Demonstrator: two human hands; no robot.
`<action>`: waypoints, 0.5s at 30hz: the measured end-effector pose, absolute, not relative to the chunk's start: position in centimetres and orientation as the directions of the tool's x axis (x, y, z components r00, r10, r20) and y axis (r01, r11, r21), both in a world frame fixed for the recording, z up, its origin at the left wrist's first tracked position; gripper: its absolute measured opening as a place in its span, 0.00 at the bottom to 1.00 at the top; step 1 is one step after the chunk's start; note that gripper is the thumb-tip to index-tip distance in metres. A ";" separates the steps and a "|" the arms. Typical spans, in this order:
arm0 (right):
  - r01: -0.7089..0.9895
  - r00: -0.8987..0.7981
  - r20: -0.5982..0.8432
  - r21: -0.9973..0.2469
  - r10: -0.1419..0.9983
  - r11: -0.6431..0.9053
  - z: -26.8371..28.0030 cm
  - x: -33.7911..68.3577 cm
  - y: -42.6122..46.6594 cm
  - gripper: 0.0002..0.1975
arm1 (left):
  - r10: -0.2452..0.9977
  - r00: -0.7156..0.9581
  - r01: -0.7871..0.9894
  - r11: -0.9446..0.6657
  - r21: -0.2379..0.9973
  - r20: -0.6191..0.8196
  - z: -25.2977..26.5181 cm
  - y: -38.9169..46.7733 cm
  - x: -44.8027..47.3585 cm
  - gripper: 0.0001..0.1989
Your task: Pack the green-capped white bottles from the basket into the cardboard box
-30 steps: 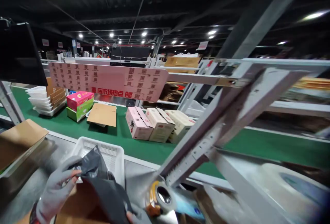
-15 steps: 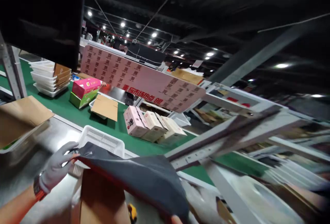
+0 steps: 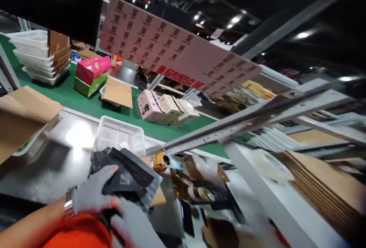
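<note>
- Grey poly mailer bag [image 3: 126, 173], crumpled and folded, low centre-left over steel packing table [image 3: 54, 156], just in front of white mesh basket [image 3: 120, 135]
- Left hand [image 3: 93, 192], grey glove, clamped down on bag's left side, fingers curled over the film; metal watch [image 3: 68, 202] at wrist
- Right hand [image 3: 130, 223], grey glove, blurred at bottom edge, just under bag's lower edge; grip not readable, cannot tell whether closed or flat
- Hands close together, orange item [image 3: 78, 232] beneath them, too blurred to name
- Brown cardboard piece [image 3: 158, 196] peeking out under bag's right edge
- Yellow tape dispenser [image 3: 161, 161] just beside bag, to the right; cluttered card scraps beyond
- Flat cardboard sheet [image 3: 25, 114] far left, well apart
- Green conveyor belt [image 3: 85, 101] behind table carrying pink carton [image 3: 93, 67] and pale cartons [image 3: 167, 109]
- Risk, judged: slick film slipping from one-sided pinch, bag unfolding or sliding toward tape dispenser
- Risk, judged: bag snagging on cardboard corner, film tearing
- Risk, judged: heavy motion blur, fast head swing, likely misplaced grasp on the bag
</note>
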State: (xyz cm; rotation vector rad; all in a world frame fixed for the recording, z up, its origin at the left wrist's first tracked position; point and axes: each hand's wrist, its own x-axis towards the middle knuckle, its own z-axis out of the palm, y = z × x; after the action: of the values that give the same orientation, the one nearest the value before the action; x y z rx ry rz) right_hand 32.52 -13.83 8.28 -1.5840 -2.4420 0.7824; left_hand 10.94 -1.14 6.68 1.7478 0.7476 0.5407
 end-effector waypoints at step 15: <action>0.213 0.316 -0.259 -0.918 0.913 -0.334 12.1 38.1 -11.8 0.46 | 0.559 0.736 -0.002 -0.562 0.827 0.382 7.8 -1.9 13.6 0.17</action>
State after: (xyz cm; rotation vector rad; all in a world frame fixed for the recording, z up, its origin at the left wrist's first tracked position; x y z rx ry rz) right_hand 38.13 -11.78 12.13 -1.7555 -1.0142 1.0655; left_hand 13.60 -1.95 7.78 2.0479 0.4214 0.8004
